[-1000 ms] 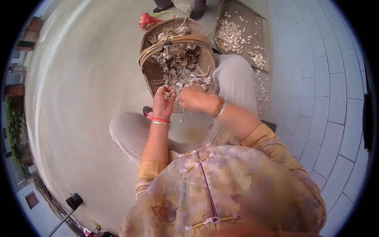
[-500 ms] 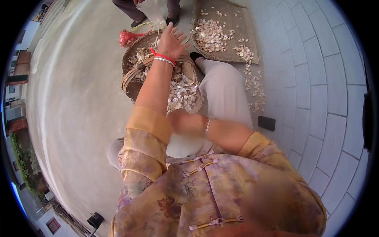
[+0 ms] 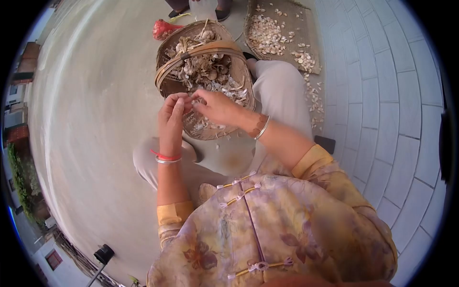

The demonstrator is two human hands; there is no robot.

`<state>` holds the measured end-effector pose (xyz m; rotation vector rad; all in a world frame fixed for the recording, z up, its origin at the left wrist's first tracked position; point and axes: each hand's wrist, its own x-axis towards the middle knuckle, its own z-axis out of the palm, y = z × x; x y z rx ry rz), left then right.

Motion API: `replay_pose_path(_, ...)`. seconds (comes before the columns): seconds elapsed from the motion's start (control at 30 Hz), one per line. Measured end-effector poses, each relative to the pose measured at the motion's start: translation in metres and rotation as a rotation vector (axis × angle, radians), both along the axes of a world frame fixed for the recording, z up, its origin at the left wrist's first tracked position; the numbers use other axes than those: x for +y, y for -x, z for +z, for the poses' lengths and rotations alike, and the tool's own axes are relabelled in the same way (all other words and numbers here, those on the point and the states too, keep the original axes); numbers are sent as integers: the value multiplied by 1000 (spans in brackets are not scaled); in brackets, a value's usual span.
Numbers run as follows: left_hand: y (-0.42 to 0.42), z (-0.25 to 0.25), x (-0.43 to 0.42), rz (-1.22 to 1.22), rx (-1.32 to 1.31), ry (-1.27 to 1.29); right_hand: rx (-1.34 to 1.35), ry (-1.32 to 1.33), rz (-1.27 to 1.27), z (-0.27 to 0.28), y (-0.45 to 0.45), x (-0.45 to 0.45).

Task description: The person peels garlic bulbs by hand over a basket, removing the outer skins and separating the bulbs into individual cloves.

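My left hand (image 3: pixel 173 112), with a red string and a silver bangle at the wrist, is closed in a pinch over the near left rim of the basket. Fingertip to fingertip with it, my right hand (image 3: pixel 216 107) pinches too; whatever is between the fingers is too small to make out. Below and beyond them stands a woven basket (image 3: pixel 161 85) with a wide bamboo handle (image 3: pixel 210 48). Inside it lie dry garlic bulbs (image 3: pixel 213 74) with stalks, and pale papery skins and pieces (image 3: pixel 234 92) towards the near end.
A flat woven tray (image 3: pixel 300 28) at the back right holds loose garlic cloves (image 3: pixel 266 36); more cloves (image 3: pixel 313 93) lie along its near side. A red net bag (image 3: pixel 164 29) sits beyond the basket, near another person's shoes (image 3: pixel 223 14). A dark flat object (image 3: pixel 325 144) lies by the tiled surface (image 3: pixel 387 124).
My left hand was stretched out open over the far part of the basket and has come back towards me. My right hand has moved forward from my lap to meet it.
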<state>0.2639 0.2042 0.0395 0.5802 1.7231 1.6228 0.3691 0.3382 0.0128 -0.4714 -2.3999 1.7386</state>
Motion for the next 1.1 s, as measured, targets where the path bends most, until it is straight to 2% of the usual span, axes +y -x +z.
replay_pose_path(0.03,-5,-5,-7,-6,-28,-50,76,153,-57,0,9,-3)
replay_pose_path(0.07,-11,-10,-12,-12,52,-45,-29,553,-28,0,4,0)
replay_pose_path(0.1,-17,-12,-14,-15,135,-39,55,797,-43,2,2,-2)
replay_pose_path(0.17,-20,-14,-19,-130,225,-28,34,994,-56,-9,6,1)
replay_pose_path(0.2,-20,-16,-22,-93,222,-24,1,1050,-35,-11,6,2)
replay_pose_path(0.27,-17,-19,-25,-130,453,8,-50,1094,2,-12,6,2)
replay_pose_path(0.37,-14,-20,-31,-127,585,-21,-33,1173,69,-9,9,-5)
replay_pose_path(0.43,-16,-15,-35,-83,575,-19,-34,1184,35,-4,11,-11)
replay_pose_path(0.5,-15,-12,-37,-102,761,105,-54,1165,48,-3,12,-16)
replay_pose_path(0.63,-14,-21,-36,57,747,119,-92,1097,97,3,13,-22)
replay_pose_path(0.7,-12,-23,-36,158,547,140,-88,1029,118,5,15,-25)
replay_pose_path(0.77,-11,-30,-34,188,578,139,-18,560,77,-3,13,-27)
replay_pose_path(0.83,-9,-33,-31,212,607,136,-15,494,72,-9,14,-28)
replay_pose_path(0.9,-9,-34,-28,198,514,100,-14,428,60,-10,13,-29)
replay_pose_path(1.0,-11,-33,-23,213,537,119,-46,361,-69,-10,15,-36)
replay_pose_path(1.07,-11,-50,-19,179,483,135,117,79,-99,-19,18,-37)
replay_pose_path(1.1,-12,-47,-18,148,429,150,117,80,-100,-21,18,-38)
